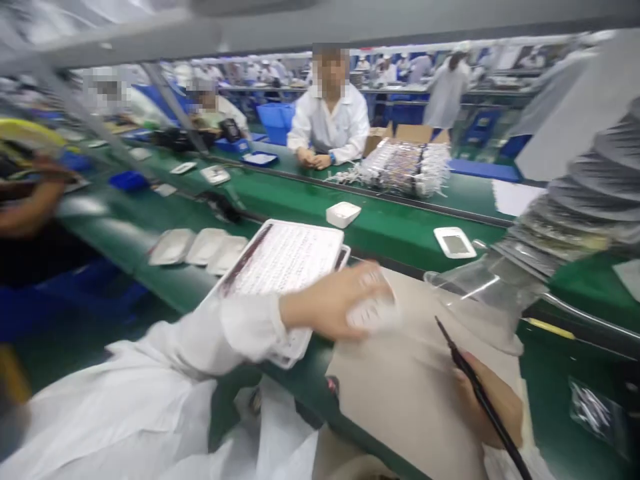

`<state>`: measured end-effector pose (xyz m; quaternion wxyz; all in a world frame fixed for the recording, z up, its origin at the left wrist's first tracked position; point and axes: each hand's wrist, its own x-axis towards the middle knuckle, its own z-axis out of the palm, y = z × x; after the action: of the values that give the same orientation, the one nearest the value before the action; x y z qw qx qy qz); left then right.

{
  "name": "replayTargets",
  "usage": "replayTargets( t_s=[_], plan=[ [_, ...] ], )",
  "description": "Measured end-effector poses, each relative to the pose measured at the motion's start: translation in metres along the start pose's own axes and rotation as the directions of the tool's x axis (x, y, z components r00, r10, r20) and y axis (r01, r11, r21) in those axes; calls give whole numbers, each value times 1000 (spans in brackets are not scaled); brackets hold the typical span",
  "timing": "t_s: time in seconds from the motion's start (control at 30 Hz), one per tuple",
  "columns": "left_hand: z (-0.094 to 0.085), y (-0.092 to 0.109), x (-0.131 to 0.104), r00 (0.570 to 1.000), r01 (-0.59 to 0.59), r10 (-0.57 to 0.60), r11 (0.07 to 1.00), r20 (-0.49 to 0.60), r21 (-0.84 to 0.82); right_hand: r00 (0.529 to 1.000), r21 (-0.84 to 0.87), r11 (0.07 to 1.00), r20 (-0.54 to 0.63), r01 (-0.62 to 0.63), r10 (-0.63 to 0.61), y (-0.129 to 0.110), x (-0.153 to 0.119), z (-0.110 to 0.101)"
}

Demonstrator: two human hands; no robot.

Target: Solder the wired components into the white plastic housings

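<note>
My left hand is closed around a small white plastic housing, blurred by motion, above a grey-beige work mat. To the right, my right hand grips a black soldering iron like a pen, its tip pointing up and left over the mat. Beneath my left forearm lies a stack of white trays. The top one carries a sheet or rows of small parts, too blurred to make out.
Several white housings sit left of the trays; another housing and a white frame lie on the green belt. A clear hood on a flexible duct overhangs the mat. A plastic bag lies right. A co-worker sits opposite.
</note>
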<state>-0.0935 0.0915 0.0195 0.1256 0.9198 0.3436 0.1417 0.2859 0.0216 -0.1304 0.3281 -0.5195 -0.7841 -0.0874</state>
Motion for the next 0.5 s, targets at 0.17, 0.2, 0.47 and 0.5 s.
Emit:
replayTargets(
  t_s=[0.17,0.2,0.47,0.5],
  plan=[
    [110,99,-26,949,311,-315,946,21,95,994,77,993,80,-84,78,-2,1,-4],
    [122,105,-26,917,398,-396,912,-44,102,994,88,993,83,-83,75,-4,2,-5],
    [43,42,-65,587,267,-572,805,-573,-529,992,58,991,23,-122,121,-2,2,-4],
    [22,21,-75,504,253,-649,742,-570,-621,991,60,989,24,-135,134,-2,2,-4]
  ],
)
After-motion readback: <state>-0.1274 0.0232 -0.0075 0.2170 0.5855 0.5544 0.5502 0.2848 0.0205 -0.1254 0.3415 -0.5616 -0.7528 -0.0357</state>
